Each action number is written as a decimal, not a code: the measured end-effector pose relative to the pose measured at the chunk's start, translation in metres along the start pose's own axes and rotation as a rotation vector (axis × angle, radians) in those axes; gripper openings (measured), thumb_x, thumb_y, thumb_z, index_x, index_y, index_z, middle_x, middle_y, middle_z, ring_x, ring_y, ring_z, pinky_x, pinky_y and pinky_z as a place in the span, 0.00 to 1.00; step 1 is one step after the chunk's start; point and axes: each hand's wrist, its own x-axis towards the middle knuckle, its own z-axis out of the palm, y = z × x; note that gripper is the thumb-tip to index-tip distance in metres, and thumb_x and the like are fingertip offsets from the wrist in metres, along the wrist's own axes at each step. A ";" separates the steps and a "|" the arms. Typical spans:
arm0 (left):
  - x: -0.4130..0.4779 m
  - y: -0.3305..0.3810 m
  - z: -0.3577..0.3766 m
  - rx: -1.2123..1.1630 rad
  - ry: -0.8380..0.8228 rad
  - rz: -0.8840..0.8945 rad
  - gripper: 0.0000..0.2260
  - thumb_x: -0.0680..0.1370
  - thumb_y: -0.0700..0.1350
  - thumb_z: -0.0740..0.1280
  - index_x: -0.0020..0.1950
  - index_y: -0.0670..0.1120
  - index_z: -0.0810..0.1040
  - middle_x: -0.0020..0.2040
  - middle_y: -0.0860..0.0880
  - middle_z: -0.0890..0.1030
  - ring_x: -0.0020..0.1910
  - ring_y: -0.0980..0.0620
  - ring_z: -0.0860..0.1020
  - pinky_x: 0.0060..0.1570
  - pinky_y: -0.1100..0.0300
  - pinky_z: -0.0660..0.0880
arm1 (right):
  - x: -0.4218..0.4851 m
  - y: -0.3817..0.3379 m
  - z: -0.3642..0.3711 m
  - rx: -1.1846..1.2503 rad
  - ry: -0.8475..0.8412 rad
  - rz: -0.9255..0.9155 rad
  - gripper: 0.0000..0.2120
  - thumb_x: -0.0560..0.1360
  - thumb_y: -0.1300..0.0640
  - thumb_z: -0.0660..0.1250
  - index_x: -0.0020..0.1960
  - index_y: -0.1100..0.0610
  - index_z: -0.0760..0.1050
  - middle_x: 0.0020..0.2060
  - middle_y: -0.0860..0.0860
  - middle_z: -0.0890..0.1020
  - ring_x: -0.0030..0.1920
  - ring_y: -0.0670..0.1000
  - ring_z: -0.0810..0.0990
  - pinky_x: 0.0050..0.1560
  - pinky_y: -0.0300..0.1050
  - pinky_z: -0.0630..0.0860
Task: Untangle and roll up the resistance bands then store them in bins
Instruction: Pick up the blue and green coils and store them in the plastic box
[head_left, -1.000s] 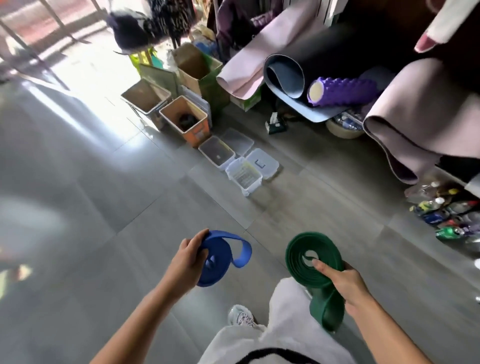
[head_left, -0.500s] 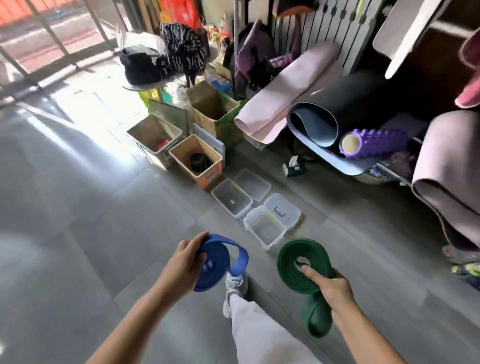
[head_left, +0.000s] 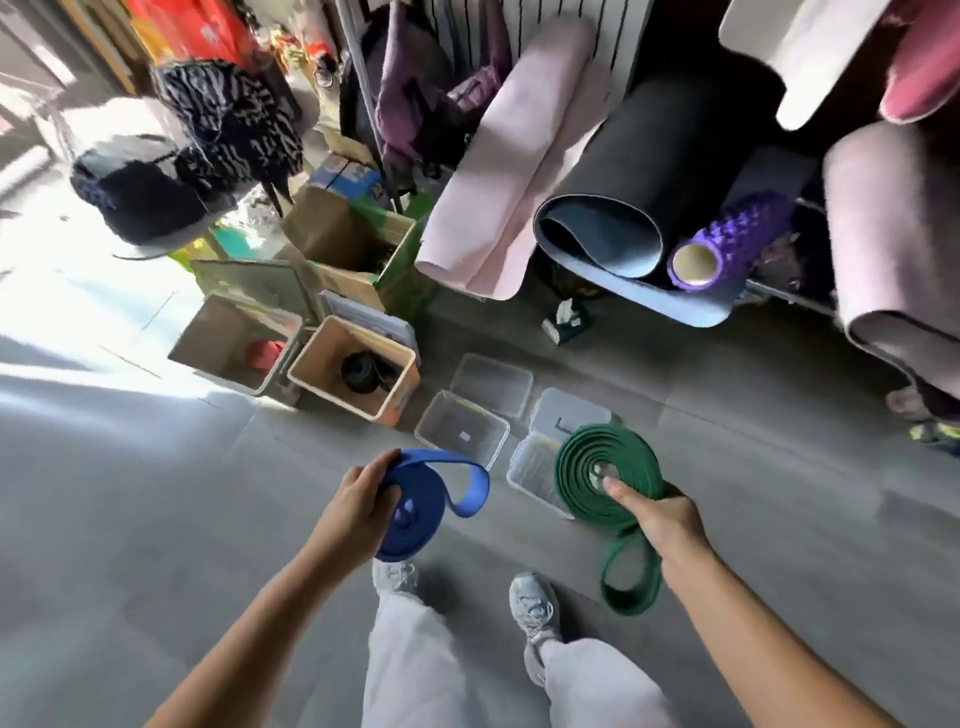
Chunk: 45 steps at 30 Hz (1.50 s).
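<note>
My left hand (head_left: 356, 512) grips a rolled blue resistance band (head_left: 423, 499), whose loose end loops out to the right. A coiled green band (head_left: 605, 470) is pinched by my right hand (head_left: 657, 522), thumb on the coil's centre, and its tail hangs down in a loop. Both rolls hover above the floor just in front of two clear plastic bins: one (head_left: 462, 434) ahead of the blue roll, another (head_left: 530, 470) partly hidden behind the green coil. Two clear lids (head_left: 491, 384) lie behind the bins.
An orange box (head_left: 358, 374) holding a black roll and a grey box (head_left: 234, 345) with a red item stand left of the bins. Cardboard boxes, rolled mats (head_left: 608, 208) and a purple foam roller (head_left: 727, 244) line the back. My feet (head_left: 532, 608) stand on grey tiles.
I have walked forward; the bins and boxes are now much closer, right beneath the two rolls. Both hands keep their hold on the bands.
</note>
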 end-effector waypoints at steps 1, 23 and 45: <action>0.014 0.000 -0.003 0.010 -0.028 0.016 0.20 0.79 0.37 0.59 0.71 0.47 0.67 0.58 0.45 0.71 0.58 0.45 0.71 0.53 0.62 0.64 | 0.001 0.001 0.005 0.003 0.030 0.011 0.14 0.62 0.50 0.80 0.40 0.55 0.80 0.36 0.47 0.83 0.38 0.46 0.80 0.41 0.39 0.73; 0.250 -0.121 0.029 0.409 -0.521 0.368 0.18 0.80 0.42 0.58 0.71 0.51 0.66 0.58 0.46 0.71 0.54 0.49 0.70 0.49 0.62 0.63 | 0.087 0.136 0.159 0.061 0.264 0.361 0.19 0.59 0.46 0.80 0.44 0.54 0.79 0.40 0.53 0.83 0.43 0.55 0.81 0.42 0.44 0.74; 0.421 -0.370 0.253 0.149 -0.623 0.317 0.20 0.80 0.41 0.60 0.61 0.66 0.65 0.59 0.54 0.73 0.57 0.58 0.73 0.59 0.61 0.69 | 0.465 0.226 0.371 -0.346 -0.387 0.008 0.18 0.60 0.47 0.80 0.47 0.53 0.83 0.42 0.47 0.85 0.44 0.46 0.83 0.46 0.39 0.77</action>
